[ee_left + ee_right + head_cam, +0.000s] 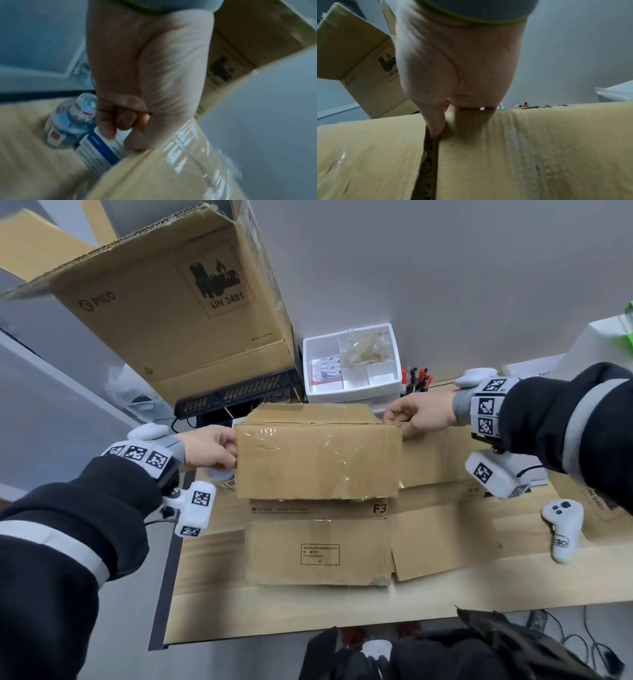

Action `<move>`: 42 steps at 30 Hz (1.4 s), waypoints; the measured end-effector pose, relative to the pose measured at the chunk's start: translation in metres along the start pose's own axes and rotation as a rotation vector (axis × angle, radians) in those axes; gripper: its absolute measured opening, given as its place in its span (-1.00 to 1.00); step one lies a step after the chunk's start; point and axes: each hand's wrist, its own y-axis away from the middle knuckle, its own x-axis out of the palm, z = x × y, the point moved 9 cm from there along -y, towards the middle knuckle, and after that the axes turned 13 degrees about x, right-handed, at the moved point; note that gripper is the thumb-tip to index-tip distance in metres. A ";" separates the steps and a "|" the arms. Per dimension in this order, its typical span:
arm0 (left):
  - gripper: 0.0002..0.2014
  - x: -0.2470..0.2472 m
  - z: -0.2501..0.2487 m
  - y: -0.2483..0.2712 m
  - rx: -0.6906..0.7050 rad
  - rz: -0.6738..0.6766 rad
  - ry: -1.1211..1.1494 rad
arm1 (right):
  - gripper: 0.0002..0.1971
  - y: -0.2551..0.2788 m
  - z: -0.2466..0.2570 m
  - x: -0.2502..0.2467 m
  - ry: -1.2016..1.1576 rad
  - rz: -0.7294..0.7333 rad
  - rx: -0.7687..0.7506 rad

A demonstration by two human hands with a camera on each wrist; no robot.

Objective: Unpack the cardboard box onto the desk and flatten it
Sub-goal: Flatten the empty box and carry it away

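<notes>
A taped brown cardboard box is held up above the desk, over flattened cardboard sheets. My left hand grips its left edge with curled fingers. My right hand grips its upper right corner, thumb pressed on the box's edge. Beneath the left hand lie a small water bottle and a white and blue packet on the desk. The inside of the box is hidden.
A large open PICO box leans at the back left over a black device. A white compartment tray and pens stand at the back. A white controller lies on the right.
</notes>
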 end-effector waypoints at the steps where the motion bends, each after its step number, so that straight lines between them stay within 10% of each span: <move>1: -0.70 -0.003 -0.004 -0.002 0.019 -0.017 -0.140 | -0.77 -0.002 -0.002 0.000 -0.006 0.003 0.007; 5: -0.67 0.002 -0.017 -0.007 0.064 0.021 -0.318 | -0.85 -0.003 -0.005 0.006 -0.036 0.039 0.015; 12: -0.61 0.015 -0.027 -0.005 0.109 0.033 0.170 | -0.85 0.009 -0.009 0.000 0.049 -0.009 0.048; 19: 0.04 0.005 -0.042 -0.016 0.102 -0.226 0.596 | -0.82 0.016 -0.002 -0.006 0.153 -0.061 0.133; 26: -0.57 0.008 -0.051 -0.024 0.140 -0.277 0.649 | -0.77 0.015 -0.007 -0.002 0.103 -0.030 0.188; 32: -0.75 -0.004 -0.047 -0.023 0.118 -0.354 0.643 | 0.38 0.008 -0.052 -0.011 0.224 0.012 0.326; 37: -0.81 -0.012 -0.040 -0.018 0.071 -0.392 0.651 | 0.62 0.021 -0.093 -0.013 0.074 0.030 0.521; 42: -0.71 -0.013 -0.032 -0.018 0.026 -0.370 0.633 | -0.28 0.038 -0.098 -0.014 -0.193 -0.038 0.590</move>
